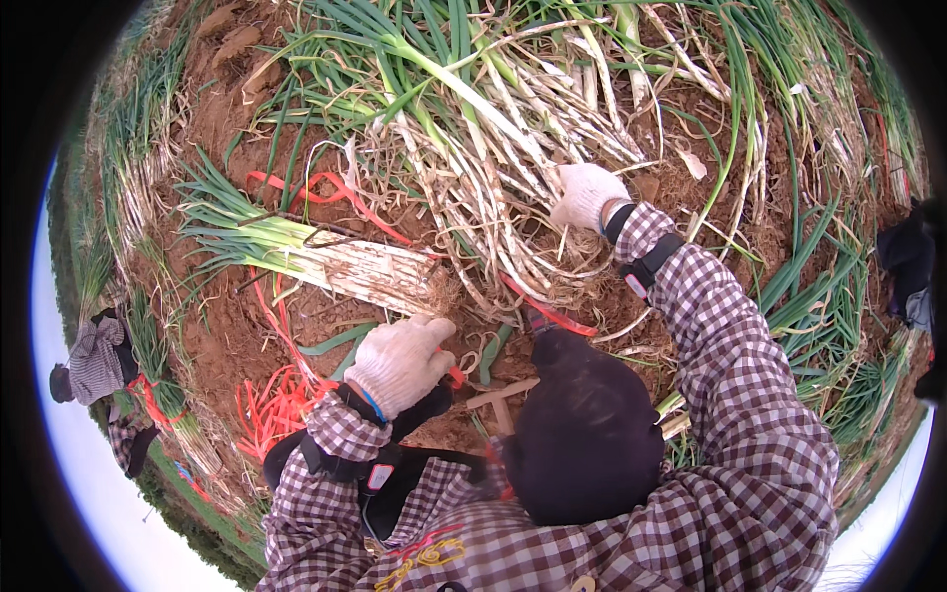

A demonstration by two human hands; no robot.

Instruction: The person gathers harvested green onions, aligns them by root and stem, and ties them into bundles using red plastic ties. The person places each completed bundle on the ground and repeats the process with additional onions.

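My gloved left hand is closed on a piece of red plastic ribbon, just below the root end of a neat bundle of green onions. That bundle lies on the soil with its leaves to the left, and thin dark rods rest across its upper part. My gloved right hand is at the root ends of a large loose pile of green onions; its fingertips touch the stalks, and whether they grip one is unclear. A flat red ribbon lies under the pile's lower roots.
A tangle of red ribbon lies by my left forearm. A wooden piece is on the soil near my knee. More green onions lie at right and in rows at left. Another person is at far left; someone's dark clothing shows at far right.
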